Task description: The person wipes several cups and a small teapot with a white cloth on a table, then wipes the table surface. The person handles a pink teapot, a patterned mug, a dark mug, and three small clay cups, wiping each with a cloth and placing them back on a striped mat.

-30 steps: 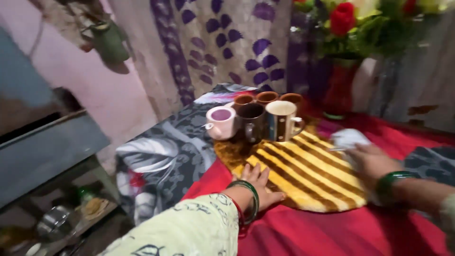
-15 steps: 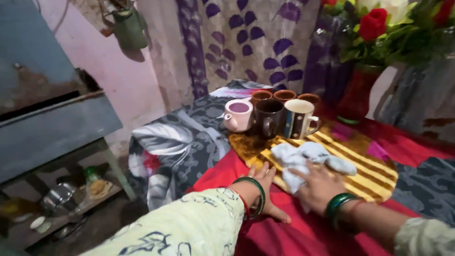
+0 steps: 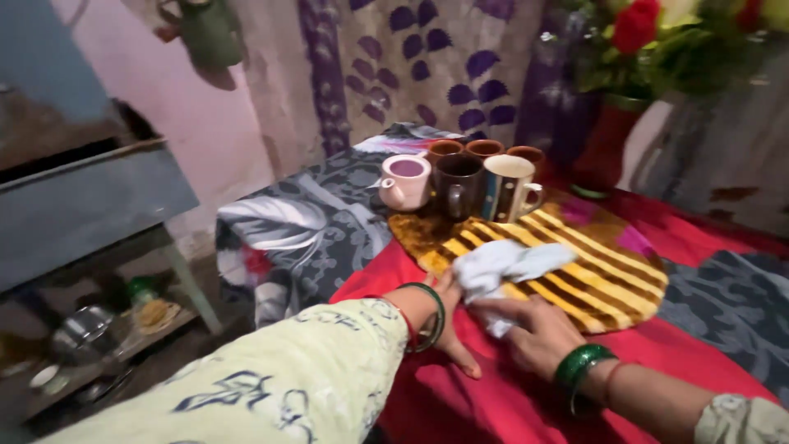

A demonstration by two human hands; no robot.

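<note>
Since a moment ago, right hand [image 3: 538,333] has dragged the white cloth [image 3: 501,267] toward the near edge of the striped mat [image 3: 608,271], fingers grasping it. Left hand [image 3: 448,325] lies flat, released, touching the mat's edge below the mugs [image 3: 460,181].

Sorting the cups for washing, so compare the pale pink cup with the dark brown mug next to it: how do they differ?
The pale pink cup is light and squat; the dark brown mug is near black and taller. The pink cup stands left, over the grey floral cloth; the brown mug stands on the striped yellow-brown mat. Both stand upright, side by side.
</note>
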